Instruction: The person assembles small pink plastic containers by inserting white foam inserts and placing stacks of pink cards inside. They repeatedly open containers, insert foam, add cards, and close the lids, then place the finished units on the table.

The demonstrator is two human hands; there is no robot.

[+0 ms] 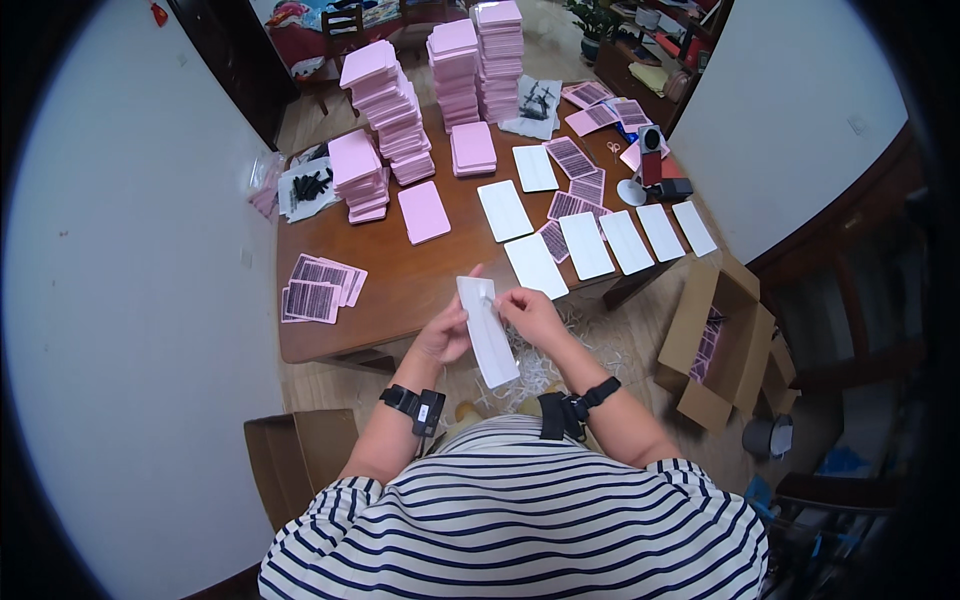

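Note:
My left hand point(447, 334) grips a white rectangular board point(489, 336) by its left side, tilted over the table's front edge. At the board's upper right edge, the fingers of my right hand point(531, 313) are pinched together beside a small pale piece; whether they hold it is too small to tell. Just beyond lies another white board point(536, 264), with a row of similar boards point(586, 245) running right along the table edge. A single pink board point(424, 212) rests further left on the brown wooden table point(360, 262).
Tall stacks of pink boards point(391, 105) stand at the back. Dark pen-like pieces point(311, 184) lie on white wrapping at the left. Pink cards with dark print point(313, 300) are spread front left. A phone on a stand point(649, 154), an opened carton point(716, 341) and floor shreds point(536, 375) are nearby.

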